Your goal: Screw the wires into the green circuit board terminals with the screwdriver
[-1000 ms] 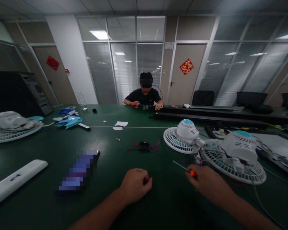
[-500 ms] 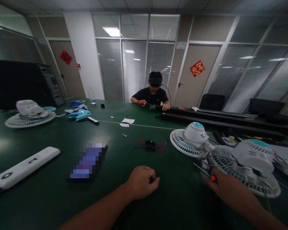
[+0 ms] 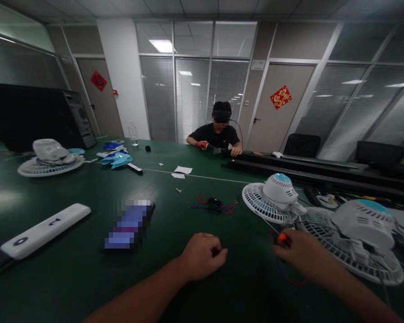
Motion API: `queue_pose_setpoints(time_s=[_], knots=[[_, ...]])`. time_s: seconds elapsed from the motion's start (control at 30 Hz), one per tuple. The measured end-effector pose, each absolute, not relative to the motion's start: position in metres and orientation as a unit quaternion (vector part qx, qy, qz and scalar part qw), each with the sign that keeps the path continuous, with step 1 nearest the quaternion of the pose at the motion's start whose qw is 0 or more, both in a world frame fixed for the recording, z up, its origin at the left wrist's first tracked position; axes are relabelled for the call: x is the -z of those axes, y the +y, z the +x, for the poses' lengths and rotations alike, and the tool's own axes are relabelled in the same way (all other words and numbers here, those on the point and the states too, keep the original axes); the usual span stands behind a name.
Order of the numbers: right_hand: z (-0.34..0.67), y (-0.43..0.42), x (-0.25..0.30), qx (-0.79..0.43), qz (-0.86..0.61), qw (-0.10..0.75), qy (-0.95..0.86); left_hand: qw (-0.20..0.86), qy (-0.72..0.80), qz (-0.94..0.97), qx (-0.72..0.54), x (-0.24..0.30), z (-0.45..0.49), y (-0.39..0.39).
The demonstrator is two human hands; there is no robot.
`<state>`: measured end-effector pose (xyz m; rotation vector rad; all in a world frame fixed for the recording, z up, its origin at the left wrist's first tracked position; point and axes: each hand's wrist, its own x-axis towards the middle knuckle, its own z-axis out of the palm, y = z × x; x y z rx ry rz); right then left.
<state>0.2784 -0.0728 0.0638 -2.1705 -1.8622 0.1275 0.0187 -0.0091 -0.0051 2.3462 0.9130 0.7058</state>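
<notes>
Right hand (image 3: 303, 256) grips a screwdriver (image 3: 281, 238) beside the nearest fan (image 3: 363, 222); left hand (image 3: 202, 255) fisted on table (image 3: 70, 278)

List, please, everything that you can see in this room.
table: one, dark green, foreground
fans: three, white, two near right, one far left
wires: one bundle, red and blue, mid-table
bar: one, white, near left
fan blades: one pile, blue, far left
bottle: one, clear, far left
paper scraps: several, white, mid-table
computer case: one, black, far left
chairs: two, black, rear right
person: one, dark shirt, far side
screwdriver: one, orange grip, right hand
left hand: fist on table
right hand: grips screwdriver
</notes>
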Motion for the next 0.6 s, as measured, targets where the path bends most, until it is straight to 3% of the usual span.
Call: queue_pose_setpoints(time_s=[0.13, 0.3, 0.43, 0.6], knots=[[0.224, -0.059, -0.058, -0.238, -0.739, 0.259, -0.575, 0.314, 0.361, 0.831, -0.285, -0.001, 0.018, -0.012], [0.174, -0.05, -0.018, -0.388, -0.685, 0.411, -0.461, 0.455, 0.332, 0.739, -0.37, -0.006, 0.019, -0.013], [0.162, -0.053, 0.003, -0.463, -0.622, 0.478, -0.412, 0.531, 0.304, 0.697, -0.374, -0.003, 0.021, -0.012], [0.162, -0.055, 0.003, -0.509, -0.586, 0.502, -0.381, 0.585, 0.31, 0.634, -0.399, 0.003, 0.022, -0.013]])
